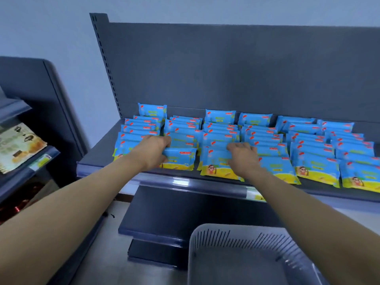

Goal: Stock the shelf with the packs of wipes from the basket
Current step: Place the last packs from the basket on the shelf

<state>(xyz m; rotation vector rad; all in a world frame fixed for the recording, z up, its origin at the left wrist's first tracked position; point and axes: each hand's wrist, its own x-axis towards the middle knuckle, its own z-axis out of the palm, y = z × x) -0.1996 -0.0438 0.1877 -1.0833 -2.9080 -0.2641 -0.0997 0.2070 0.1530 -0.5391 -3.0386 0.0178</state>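
Several rows of blue and yellow packs of wipes [316, 171] lean back on the dark grey shelf [96, 155]. My left hand [153, 150] grips the top edge of the front pack [181, 161] in the second row from the left. My right hand [242, 154] curls its fingers over the top of the front pack [218, 168] in the third row. The grey slotted basket [242, 254] stands low at the front right, and no packs show inside it.
A lower shelf [164, 212] juts out under the stocked one, above the pale floor. At the left stands another shelving unit [41, 159] holding a printed packet [18, 147]. A tall grey back panel [226, 68] rises behind the packs.
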